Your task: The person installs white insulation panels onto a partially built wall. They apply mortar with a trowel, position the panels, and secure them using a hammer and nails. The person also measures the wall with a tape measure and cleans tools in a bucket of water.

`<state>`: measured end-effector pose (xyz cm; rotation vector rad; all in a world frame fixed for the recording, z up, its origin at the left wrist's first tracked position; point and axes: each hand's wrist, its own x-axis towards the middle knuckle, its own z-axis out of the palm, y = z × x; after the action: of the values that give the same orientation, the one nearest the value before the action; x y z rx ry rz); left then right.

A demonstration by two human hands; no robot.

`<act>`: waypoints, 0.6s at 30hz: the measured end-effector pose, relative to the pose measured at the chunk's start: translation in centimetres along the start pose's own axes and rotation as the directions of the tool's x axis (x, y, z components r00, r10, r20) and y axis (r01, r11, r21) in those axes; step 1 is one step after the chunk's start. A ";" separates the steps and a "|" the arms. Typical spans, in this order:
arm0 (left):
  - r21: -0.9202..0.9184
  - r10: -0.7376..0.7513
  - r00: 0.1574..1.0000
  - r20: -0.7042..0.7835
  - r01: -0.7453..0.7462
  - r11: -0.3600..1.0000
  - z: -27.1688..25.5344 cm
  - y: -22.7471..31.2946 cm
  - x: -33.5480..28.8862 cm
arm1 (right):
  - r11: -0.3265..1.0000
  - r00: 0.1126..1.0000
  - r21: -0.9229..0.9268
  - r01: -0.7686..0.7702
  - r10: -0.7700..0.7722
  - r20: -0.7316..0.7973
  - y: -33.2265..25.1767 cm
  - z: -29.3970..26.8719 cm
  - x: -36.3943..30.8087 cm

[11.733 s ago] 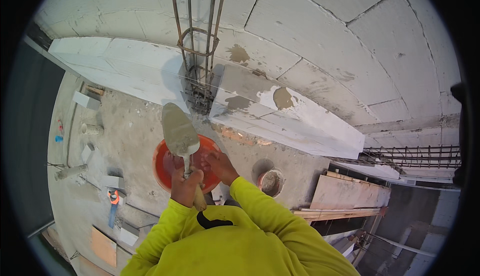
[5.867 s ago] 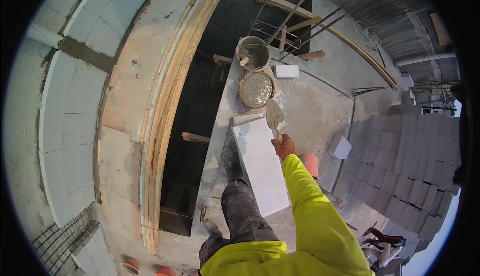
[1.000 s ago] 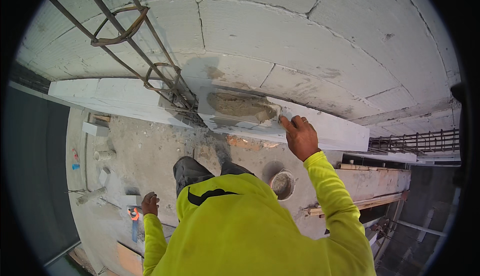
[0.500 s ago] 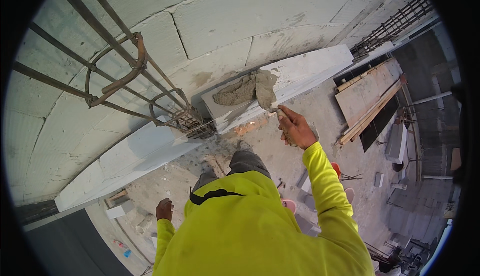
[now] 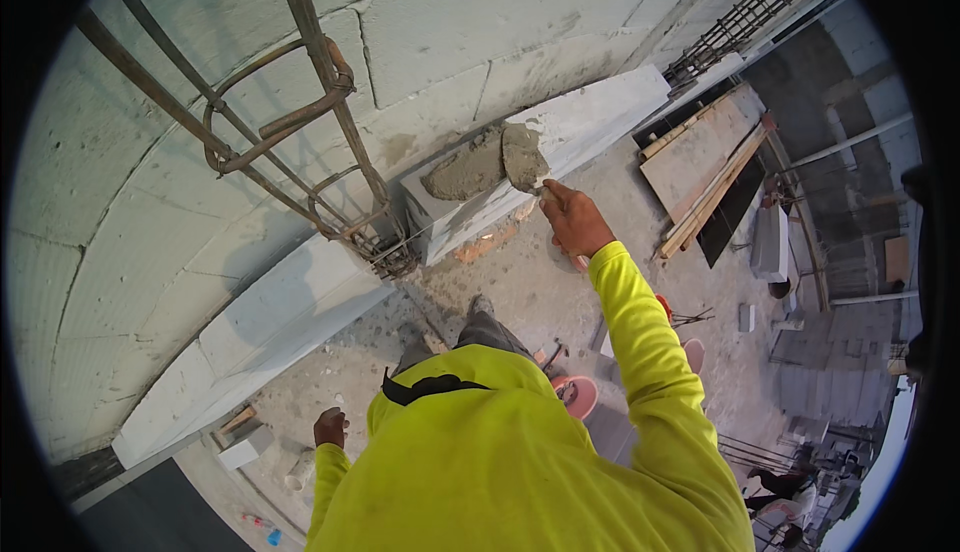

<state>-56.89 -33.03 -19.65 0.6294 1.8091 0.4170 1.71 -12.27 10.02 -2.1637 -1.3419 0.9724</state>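
My right hand [image 5: 577, 220] is closed round the handle of a mortar-smeared trowel [image 5: 524, 158]. Its blade rests at the right end of a bed of wet grey mortar [image 5: 462, 172]. This mortar lies on top of a low course of white blocks [image 5: 610, 112], beside the taller block wall [image 5: 470, 32]. Down by my left side hangs my left hand [image 5: 330, 427], away from the blocks. Its fingers are curled in, and I see nothing in them.
Upright reinforcing bars with bent ties [image 5: 330, 102] rise at the left end of the mortared block. Another low block row [image 5: 270, 322] runs left of them. Boards [image 5: 710, 162] lie on the right; a pink bucket [image 5: 575, 395] stands close by me. Farther right is a person [image 5: 785, 492].
The trowel's blade stays at the right end of the mortar while my right hand comes in closer behind it. My view has shifted a little; my left hand still hangs at my side.
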 end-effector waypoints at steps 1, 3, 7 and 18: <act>0.010 0.005 1.000 0.012 -0.006 1.000 0.1 -0.4 0.1 | 0.994 0.997 0.106 -0.004 -0.005 0.080 -0.3 -0.1 0.3; 0.027 0.051 0.997 0.054 -0.053 0.998 0.4 -1.0 0.8 | 0.962 0.991 0.264 -0.067 0.033 0.133 -0.9 -0.1 0.4; 0.095 0.095 0.990 0.100 -0.105 0.990 0.4 -1.0 1.9 | 0.982 0.928 0.178 0.065 -0.125 0.350 -0.9 1.3 -0.1; -0.006 -0.086 0.996 0.025 0.087 0.996 -0.9 0.9 1.7 | 0.999 0.994 0.035 0.002 -0.006 0.110 0.9 -1.4 1.6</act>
<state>-57.92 -31.30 -20.17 0.5468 1.8033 0.3559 3.73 -11.25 9.81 -2.1081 -1.3678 1.1204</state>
